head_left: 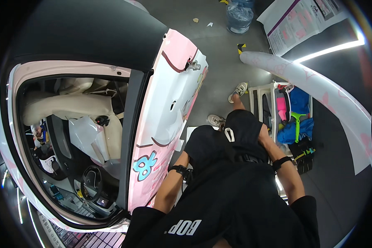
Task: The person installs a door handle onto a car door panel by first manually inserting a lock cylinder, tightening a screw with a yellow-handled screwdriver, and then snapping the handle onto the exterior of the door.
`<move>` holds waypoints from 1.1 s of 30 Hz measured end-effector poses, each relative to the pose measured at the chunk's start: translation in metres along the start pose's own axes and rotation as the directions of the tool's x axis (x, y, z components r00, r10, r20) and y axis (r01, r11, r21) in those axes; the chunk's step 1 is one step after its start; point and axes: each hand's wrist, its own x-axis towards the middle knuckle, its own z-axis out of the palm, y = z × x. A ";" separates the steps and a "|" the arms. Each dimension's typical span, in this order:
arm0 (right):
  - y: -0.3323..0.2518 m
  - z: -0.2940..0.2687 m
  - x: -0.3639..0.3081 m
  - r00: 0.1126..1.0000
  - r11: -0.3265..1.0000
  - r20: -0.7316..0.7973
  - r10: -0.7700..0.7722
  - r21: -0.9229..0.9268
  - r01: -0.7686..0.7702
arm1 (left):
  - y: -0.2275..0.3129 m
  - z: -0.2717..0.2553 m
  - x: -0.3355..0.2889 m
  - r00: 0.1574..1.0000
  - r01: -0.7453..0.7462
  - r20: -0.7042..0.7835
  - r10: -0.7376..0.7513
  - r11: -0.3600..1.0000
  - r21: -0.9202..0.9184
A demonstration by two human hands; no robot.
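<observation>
My left hand (185,158) is at the side of my left thigh, close to the pink and white car door panel (163,109). Black shorts hide most of it, and its fingers do not show. On my right thigh rests my right hand (263,134), its fingers hidden behind the leg. Neither hand shows anything held. A metal fitting (194,65) sticks out of the panel's far part. Through a wide opening in the car show a beige seat (66,108), a crumpled white sheet (87,136) and a steering wheel (93,182).
At my right stands a white cart (256,101) holding blue cloths (299,99) and a green squeegee (296,122). Beyond it a large roll of patterned film (318,82) arches outward. Several scraps lie on the grey floor near a plastic-wrapped bottle (239,18).
</observation>
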 end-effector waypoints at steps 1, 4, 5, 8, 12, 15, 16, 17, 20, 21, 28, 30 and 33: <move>-0.001 -0.004 -0.001 1.000 1.000 0.014 0.012 -0.019 -0.011 | 0.001 0.000 0.001 1.000 -0.003 0.004 0.003 1.000 0.002; 0.009 0.025 -0.006 0.988 0.996 -0.132 -0.076 -0.054 0.069 | 0.004 -0.002 0.000 1.000 -0.008 0.012 0.008 1.000 0.013; 0.011 0.031 -0.006 0.969 0.991 -0.210 -0.127 -0.068 0.115 | 0.003 -0.002 0.000 1.000 -0.007 0.014 0.007 1.000 0.015; 0.013 0.025 -0.006 0.997 0.999 0.065 0.032 0.031 -0.034 | 0.001 0.000 0.000 1.000 -0.012 0.024 0.011 1.000 0.017; 0.005 0.007 -0.008 1.000 1.000 0.013 -0.028 0.014 0.027 | -0.001 0.005 0.004 0.999 -0.024 0.033 0.023 1.000 0.011; 0.008 0.009 -0.007 0.999 1.000 0.045 0.000 0.011 0.000 | -0.001 0.004 0.003 0.999 -0.029 0.030 0.029 1.000 0.012; 0.014 0.020 -0.004 0.998 0.999 0.062 0.017 0.037 -0.020 | -0.003 0.003 0.002 0.999 -0.026 0.022 0.026 1.000 0.009; 0.022 0.031 -0.005 0.996 0.996 0.073 0.047 0.066 -0.052 | -0.001 0.003 0.002 0.999 -0.029 0.025 0.029 1.000 0.013; 0.035 0.055 -0.008 0.978 0.993 -0.180 -0.110 0.031 0.118 | 0.003 0.001 0.005 0.998 -0.041 0.043 0.040 0.999 0.021; 0.038 0.061 -0.010 0.978 0.994 -0.185 -0.093 0.043 0.103 | 0.004 0.002 0.007 0.998 -0.044 0.050 0.043 0.999 0.021; 0.008 0.010 -0.009 0.995 0.998 -0.091 -0.049 0.041 0.053 | 0.002 0.005 0.011 0.997 -0.040 0.070 0.037 0.999 0.031; 0.006 0.006 -0.011 0.998 0.998 -0.059 -0.037 0.042 0.039 | 0.003 0.005 0.011 0.996 -0.037 0.078 0.034 0.999 0.035; 0.004 0.005 -0.015 1.000 0.997 -0.022 -0.013 0.073 0.015 | 0.003 0.005 0.015 0.995 -0.038 0.091 0.035 0.999 0.035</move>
